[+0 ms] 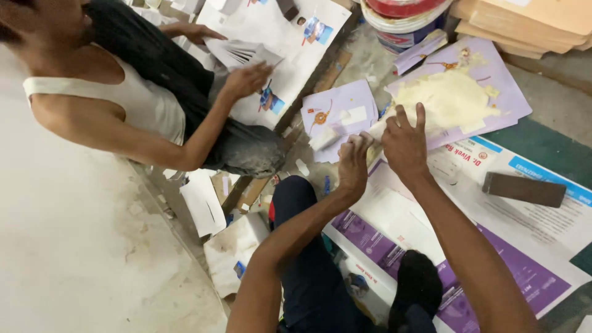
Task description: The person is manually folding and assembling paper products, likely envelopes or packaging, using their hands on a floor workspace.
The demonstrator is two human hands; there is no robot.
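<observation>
Your left hand (353, 161) is clenched round a small pale folded piece (361, 139); can't tell exactly what it is, looks like paper. Your right hand (404, 143) sits just beside it, touching, thumb and index pinching the same piece, other fingers spread up and loose. Both hands hover above the lower left edge of the lilac printed sheet smeared with pale yellow paste (459, 98).

Room: tight. Your dark-trousered knee (296, 197) is directly under the left wrist. To the right, a big white-and-purple printed sheet (524, 209) lies flat w/ a dark brown rectangular block (524, 189) on it, well apart from your hands, so the most open room is on that side. Black sock (419, 280) rests on the sheet's near edge.

Left of the hands: smaller lilac card w/ orange motif (336, 114), near, w/ paper scraps round it. Beyond it a wooden strip (330, 74) borders a white printed sheet.

Another person sits opp., their hand (245, 79) on a stack of white folded leaflets (237, 52). White bucket w/ red lid (404, 18) and brown cardboard stack (530, 21) at the top edge.
</observation>
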